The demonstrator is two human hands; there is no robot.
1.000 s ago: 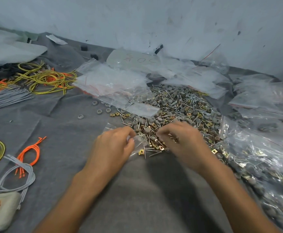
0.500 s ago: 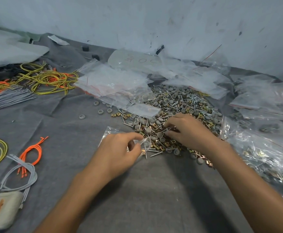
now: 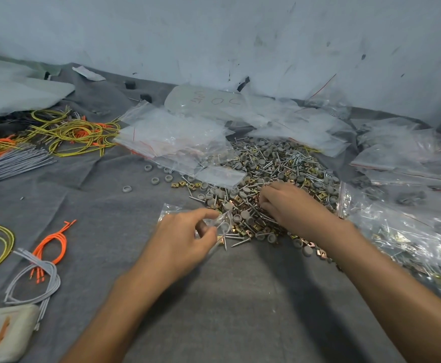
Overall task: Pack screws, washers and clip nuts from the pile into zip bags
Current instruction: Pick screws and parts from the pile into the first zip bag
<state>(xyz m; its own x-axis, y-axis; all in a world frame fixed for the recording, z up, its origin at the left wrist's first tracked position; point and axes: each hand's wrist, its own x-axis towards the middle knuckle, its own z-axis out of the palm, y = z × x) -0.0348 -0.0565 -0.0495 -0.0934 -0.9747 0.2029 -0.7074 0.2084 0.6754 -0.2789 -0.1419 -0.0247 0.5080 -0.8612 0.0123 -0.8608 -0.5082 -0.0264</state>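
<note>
Left hand (image 3: 185, 239) pinches the mouth of a small clear plastic zip bag (image 3: 171, 208) lying on grey cloth (image 3: 104, 205), at the near edge of a mixed pile of silver screws, grey washers and brass clip nuts (image 3: 272, 163). Right hand (image 3: 290, 205) has left the bag and returned to the pile, fingers curled; whether its grip holds anything is unclear. Probably another pick beginning.

I sit over a grey cloth (image 3: 240, 310). On the cloth's far left lie tangled yellow wires (image 3: 75, 132) and a straight grey bundle (image 3: 12, 163). On its near left, orange wires (image 3: 53, 242) cross grey loops (image 3: 30, 284), with a white rag (image 3: 2, 334) at the corner.
</note>
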